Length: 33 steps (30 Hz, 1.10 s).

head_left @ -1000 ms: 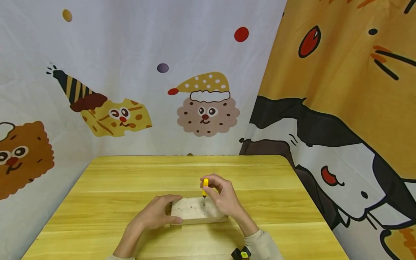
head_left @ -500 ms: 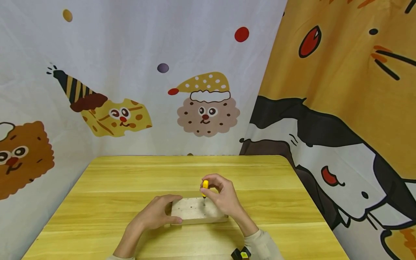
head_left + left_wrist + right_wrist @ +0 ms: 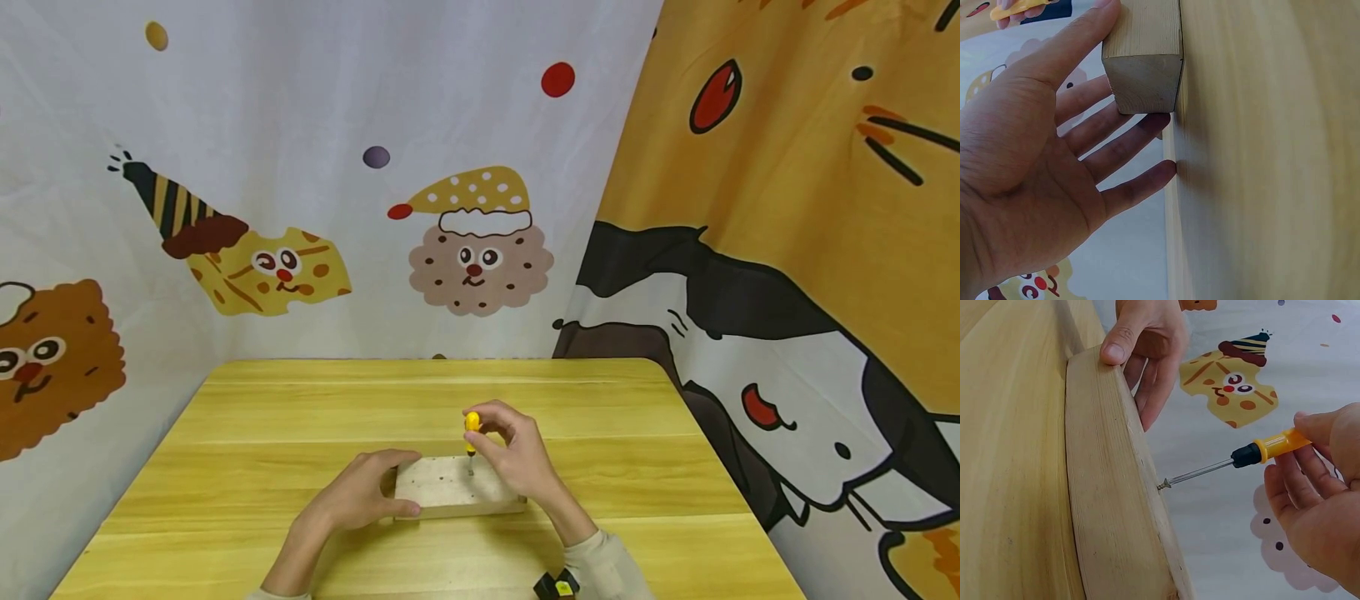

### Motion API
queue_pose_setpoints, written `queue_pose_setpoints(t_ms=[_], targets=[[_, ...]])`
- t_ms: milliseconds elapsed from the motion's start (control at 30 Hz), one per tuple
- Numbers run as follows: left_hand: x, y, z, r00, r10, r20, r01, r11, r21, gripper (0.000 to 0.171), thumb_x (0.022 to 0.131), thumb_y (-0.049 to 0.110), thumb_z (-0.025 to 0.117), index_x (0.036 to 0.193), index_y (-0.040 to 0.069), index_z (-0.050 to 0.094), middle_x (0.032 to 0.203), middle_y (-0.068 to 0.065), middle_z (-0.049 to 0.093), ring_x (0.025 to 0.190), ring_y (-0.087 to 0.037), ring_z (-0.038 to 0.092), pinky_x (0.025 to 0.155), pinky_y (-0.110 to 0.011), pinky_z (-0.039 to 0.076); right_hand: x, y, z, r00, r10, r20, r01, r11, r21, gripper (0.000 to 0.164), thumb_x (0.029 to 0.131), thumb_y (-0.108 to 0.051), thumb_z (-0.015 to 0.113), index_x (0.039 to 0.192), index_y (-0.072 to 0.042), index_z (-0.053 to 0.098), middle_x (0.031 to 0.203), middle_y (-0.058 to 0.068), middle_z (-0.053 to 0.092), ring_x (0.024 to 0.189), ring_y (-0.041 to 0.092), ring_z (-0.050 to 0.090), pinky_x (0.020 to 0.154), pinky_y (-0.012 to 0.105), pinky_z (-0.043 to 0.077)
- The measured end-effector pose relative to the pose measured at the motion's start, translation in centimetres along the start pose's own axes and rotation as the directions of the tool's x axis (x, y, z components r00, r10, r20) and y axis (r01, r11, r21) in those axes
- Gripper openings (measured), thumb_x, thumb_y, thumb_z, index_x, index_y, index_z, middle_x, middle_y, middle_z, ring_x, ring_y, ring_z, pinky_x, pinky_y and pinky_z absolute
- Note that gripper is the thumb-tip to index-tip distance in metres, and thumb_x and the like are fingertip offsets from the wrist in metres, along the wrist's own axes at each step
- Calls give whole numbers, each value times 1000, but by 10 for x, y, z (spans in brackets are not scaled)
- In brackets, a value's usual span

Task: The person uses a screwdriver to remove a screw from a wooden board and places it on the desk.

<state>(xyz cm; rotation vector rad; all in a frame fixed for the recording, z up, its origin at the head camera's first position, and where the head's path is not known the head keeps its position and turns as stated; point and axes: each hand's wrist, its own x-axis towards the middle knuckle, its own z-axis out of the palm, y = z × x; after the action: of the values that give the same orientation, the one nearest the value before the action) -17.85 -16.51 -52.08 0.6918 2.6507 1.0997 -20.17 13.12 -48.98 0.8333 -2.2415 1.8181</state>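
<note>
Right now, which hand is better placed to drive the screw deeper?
The right hand, I'd say: it holds the screwdriver, tip at the screw, which sticks up from the block. The left hand holds the block's end, so seems better for steadying.

yellow-and-black screwdriver (image 3: 1247,455), pale tan wooden block (image 3: 1113,475), yellow wood-grain table (image 3: 337,417), white cartoon-print curtain (image 3: 300,100) upper left, orange-black-white curtain (image 3: 750,183) right

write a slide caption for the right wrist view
Right hand holds a screwdriver to a screw standing up from the block; left hand grips the block.
</note>
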Motion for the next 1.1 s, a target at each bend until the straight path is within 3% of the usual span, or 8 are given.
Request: queue_pose_setpoints(t_ms=[100,267,400,633,800,1100], targets=[[0,0,0,1000,-5,1,5,1000,-5,83,90,45,97,154,2,66,158,-18,70,150,-47,63,126,-71,51,0,0,-1,1000,-24,6,24,1000,-2,32,105,1,76,137,-5,76,123,24,78,105,7,72,96,32,70],[0,0,0,1000,-9,0,9,1000,-9,83,89,45,97,154,3,66,158,-19,70,150,-47,63,126,-71,51,-1,1,-2,1000,-27,12,27,999,-17,37,108,-4,75,145,-5,71,120,22,82,105,25,79,98,34,70],[0,0,0,1000,-7,0,7,1000,-1,83,89,45,97,154,3,66,157,-18,70,150,-46,63,126,-71,51,-1,3,-2,999,-42,11,42,999,-7,34,109,-3,73,143,-6,71,118,22,82,106,33,79,97,34,70],[0,0,0,1000,-8,-2,8,1000,-3,83,89,44,97,154,3,66,157,-17,70,150,-46,63,126,-70,51,0,3,-1,1000,-30,3,30,998,48,23,107,-3,75,130,-7,74,114,29,79,101,26,77,92,32,69],[0,0,0,1000,-7,0,7,1000,-5,83,90,44,97,154,3,66,158,-18,70,151,-46,63,126,-71,51,0,3,-1,1000,-10,-7,10,998,55,21,105,-4,79,125,-7,75,112,25,80,97,16,77,90,30,69],[0,0,0,1000,-14,-1,14,1000,-12,84,89,44,97,154,2,66,158,-19,69,152,-48,61,127,-72,49,0,3,-1,1000,-2,-20,3,998,57,19,105,-4,80,123,-5,75,114,23,81,101,24,79,94,30,69]])
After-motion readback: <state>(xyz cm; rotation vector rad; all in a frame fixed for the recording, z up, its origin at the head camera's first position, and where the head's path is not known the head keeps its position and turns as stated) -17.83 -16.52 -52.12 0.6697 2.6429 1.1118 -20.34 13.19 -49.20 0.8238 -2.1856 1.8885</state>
